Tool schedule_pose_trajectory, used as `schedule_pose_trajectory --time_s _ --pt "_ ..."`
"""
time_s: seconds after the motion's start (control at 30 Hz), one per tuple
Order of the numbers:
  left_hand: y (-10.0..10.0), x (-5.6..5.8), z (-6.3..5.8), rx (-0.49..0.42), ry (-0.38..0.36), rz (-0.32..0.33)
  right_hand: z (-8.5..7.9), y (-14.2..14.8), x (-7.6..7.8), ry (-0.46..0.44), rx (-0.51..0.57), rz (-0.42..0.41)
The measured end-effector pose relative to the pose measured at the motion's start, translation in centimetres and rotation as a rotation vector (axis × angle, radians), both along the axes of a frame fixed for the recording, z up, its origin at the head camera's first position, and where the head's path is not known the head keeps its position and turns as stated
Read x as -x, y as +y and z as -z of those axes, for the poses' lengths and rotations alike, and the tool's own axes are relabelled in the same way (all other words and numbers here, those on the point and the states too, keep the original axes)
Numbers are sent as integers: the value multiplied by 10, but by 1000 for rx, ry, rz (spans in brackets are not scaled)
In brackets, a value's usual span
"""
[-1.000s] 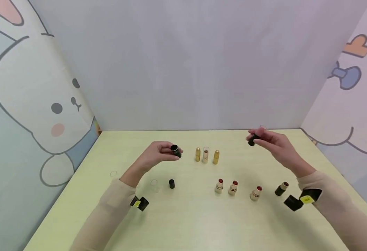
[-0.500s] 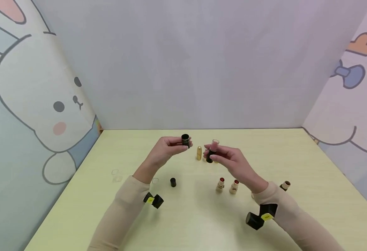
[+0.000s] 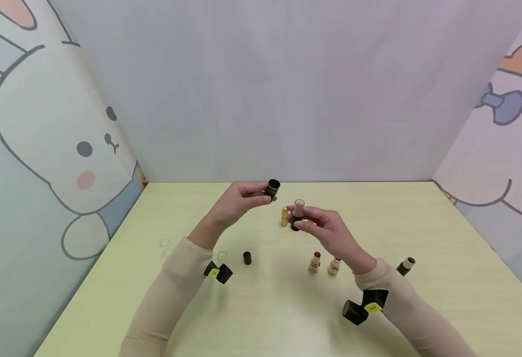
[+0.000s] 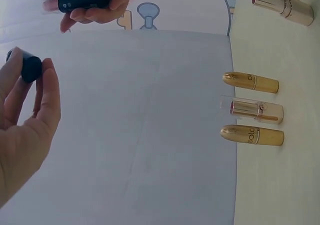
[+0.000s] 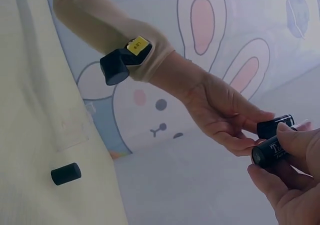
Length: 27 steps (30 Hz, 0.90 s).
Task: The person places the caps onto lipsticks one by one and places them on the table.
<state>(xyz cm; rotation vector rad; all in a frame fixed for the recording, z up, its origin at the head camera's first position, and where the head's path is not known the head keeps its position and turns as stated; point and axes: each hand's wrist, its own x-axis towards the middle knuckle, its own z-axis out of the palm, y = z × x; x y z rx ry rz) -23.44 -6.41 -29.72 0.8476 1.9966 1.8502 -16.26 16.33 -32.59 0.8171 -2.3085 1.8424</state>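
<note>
My left hand (image 3: pixel 238 204) pinches a small black tube (image 3: pixel 272 190) with an open, dark upper end and a thin gold band. To its right and slightly lower, my right hand (image 3: pixel 328 230) holds a lipstick (image 3: pixel 298 210) upright, with a black base and a clear, pinkish top. Both are raised over the table, a small gap between them in the head view. In the right wrist view, pale lettering shows on the black base (image 5: pixel 270 152), which overlaps the left hand's tube (image 5: pixel 267 127). Behind the right fingers, a gold bullet-shaped lipstick (image 3: pixel 284 217) stands, partly hidden.
Uncapped lipsticks with red tips (image 3: pixel 314 263) stand below the right hand. A dark lipstick (image 3: pixel 406 266) stands beyond the right sleeve. Left of centre are a black cap (image 3: pixel 247 258) and clear caps (image 3: pixel 222 256). In the left wrist view, a clear-capped lipstick (image 4: pixel 257 111) stands between two gold ones.
My right hand has swung left with its lipstick from the table's right side to near the middle. My left hand has moved up and right, bringing its black tube close.
</note>
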Motion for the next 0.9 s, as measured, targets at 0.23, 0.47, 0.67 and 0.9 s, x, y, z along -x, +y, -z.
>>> schedule_pose_trajectory --time_s 0.23,0.47,0.67,0.9 --pt "-2 6 -27 91 42 41 -1 -3 -2 -20 58 24" --pt "-6 11 -58 160 128 94 -2 -6 -3 -80 107 44" --pt "-4 9 -79 305 265 198 -1 -7 -2 -43 96 35" --pt "3 1 -86 337 365 261 3 -9 -1 -4 90 -10"
